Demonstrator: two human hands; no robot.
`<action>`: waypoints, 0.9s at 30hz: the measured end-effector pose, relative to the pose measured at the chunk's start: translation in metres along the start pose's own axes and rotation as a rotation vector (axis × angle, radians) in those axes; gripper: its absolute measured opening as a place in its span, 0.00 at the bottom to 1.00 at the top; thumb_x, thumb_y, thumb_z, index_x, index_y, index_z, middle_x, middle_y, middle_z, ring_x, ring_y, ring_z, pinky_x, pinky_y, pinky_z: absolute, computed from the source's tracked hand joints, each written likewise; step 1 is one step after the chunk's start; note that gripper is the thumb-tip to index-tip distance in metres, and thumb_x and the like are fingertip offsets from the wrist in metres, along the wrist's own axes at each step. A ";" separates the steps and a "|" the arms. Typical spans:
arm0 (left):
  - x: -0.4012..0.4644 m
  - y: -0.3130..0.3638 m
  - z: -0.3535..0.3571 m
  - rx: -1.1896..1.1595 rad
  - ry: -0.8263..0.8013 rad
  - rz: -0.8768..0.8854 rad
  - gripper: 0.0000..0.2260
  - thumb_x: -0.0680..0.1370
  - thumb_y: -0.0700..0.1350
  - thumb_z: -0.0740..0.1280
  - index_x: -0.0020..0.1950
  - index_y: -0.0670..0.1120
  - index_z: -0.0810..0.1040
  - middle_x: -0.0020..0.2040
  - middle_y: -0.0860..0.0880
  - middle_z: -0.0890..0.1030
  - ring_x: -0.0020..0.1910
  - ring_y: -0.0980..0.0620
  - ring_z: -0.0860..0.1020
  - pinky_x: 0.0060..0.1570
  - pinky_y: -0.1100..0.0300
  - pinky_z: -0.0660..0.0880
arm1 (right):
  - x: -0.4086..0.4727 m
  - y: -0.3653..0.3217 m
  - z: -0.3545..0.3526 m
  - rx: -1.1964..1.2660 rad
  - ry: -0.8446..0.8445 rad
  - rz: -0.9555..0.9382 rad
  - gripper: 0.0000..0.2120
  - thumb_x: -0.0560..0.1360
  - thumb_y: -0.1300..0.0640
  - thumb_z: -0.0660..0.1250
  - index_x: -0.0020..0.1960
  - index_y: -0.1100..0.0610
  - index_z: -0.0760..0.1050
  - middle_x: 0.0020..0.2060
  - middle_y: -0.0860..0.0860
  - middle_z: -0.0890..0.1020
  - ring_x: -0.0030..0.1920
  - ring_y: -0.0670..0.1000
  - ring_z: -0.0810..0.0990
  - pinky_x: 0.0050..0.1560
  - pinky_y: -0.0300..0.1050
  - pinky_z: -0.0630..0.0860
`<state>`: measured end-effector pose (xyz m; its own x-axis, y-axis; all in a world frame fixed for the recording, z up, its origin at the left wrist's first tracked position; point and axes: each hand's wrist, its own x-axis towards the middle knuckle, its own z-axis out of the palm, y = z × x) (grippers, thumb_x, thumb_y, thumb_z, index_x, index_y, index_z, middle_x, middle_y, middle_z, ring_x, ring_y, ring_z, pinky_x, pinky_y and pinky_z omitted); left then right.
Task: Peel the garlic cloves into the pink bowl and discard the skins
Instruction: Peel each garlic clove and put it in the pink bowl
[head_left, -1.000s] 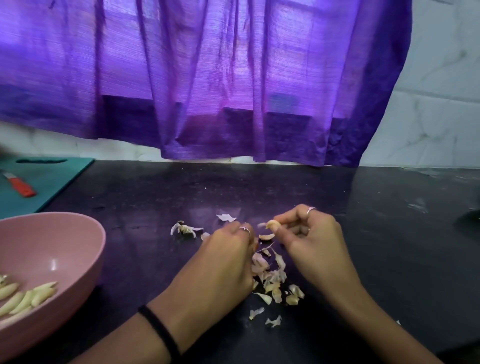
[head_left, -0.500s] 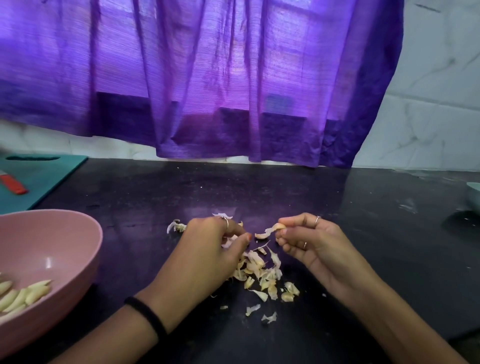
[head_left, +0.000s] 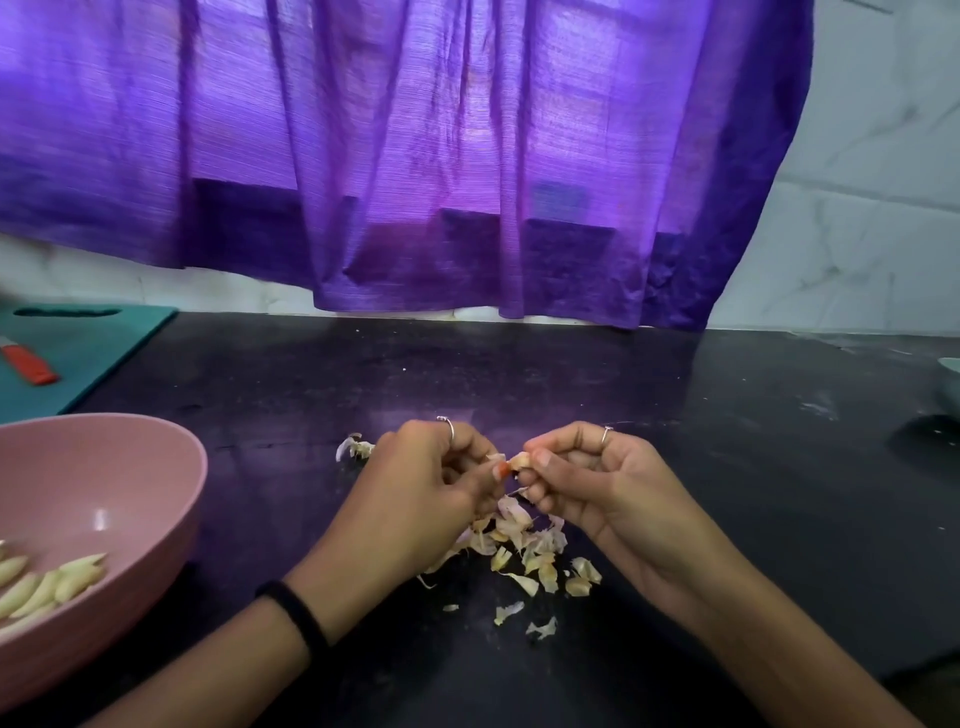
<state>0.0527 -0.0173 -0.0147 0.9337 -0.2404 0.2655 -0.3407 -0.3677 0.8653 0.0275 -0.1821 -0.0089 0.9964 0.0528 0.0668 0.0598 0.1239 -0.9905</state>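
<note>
**Closing both hands on one clove, above the skin heap**

Meeting again over the table: half a second ago the hands were apart, the left hand (head_left: 426, 483) low among the skins, the right hand (head_left: 587, 478) alone holding the clove. Now the left has risen and its thumb and fingertips pinch the near end of the garlic clove (head_left: 519, 461), while the right pinches the far end, fingers curled. Both are closed on it; neither is free.

Judgement: a fresh pull at the skin is starting; this clove is not yet bare.

Directly below, the pile of skins (head_left: 524, 551) lies loose on the dark table (head_left: 727, 467), undiscarded. One stray husk (head_left: 353, 447) sits just left of the left hand.

Well to the left, the pink bowl (head_left: 130, 467) holds a row of peeled cloves (head_left: 47, 584). Beyond it, a teal cutting board (head_left: 93, 343) with an orange-handled knife (head_left: 28, 364).
</note>
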 end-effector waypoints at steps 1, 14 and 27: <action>0.000 0.001 0.000 0.037 0.001 0.024 0.06 0.76 0.42 0.70 0.39 0.47 0.81 0.29 0.53 0.80 0.26 0.64 0.77 0.31 0.69 0.75 | 0.000 0.000 -0.001 0.034 -0.010 0.014 0.07 0.68 0.64 0.69 0.46 0.64 0.79 0.37 0.59 0.83 0.35 0.49 0.80 0.37 0.37 0.78; -0.004 -0.003 0.009 0.222 0.041 0.128 0.05 0.75 0.43 0.69 0.39 0.50 0.81 0.31 0.55 0.80 0.32 0.62 0.78 0.34 0.70 0.74 | -0.004 0.005 -0.004 0.194 -0.025 0.166 0.05 0.64 0.67 0.68 0.40 0.65 0.78 0.32 0.58 0.80 0.30 0.48 0.77 0.32 0.35 0.75; 0.002 -0.010 -0.004 0.221 0.148 0.097 0.11 0.75 0.38 0.70 0.54 0.51 0.81 0.31 0.56 0.80 0.30 0.61 0.80 0.34 0.71 0.76 | 0.002 -0.021 -0.020 -0.074 0.054 0.153 0.10 0.74 0.69 0.66 0.54 0.60 0.79 0.39 0.58 0.82 0.36 0.49 0.78 0.39 0.40 0.78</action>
<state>0.0583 -0.0102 -0.0213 0.8957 -0.1563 0.4162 -0.4303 -0.5403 0.7231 0.0299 -0.2039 0.0102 0.9959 0.0115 -0.0897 -0.0902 0.0452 -0.9949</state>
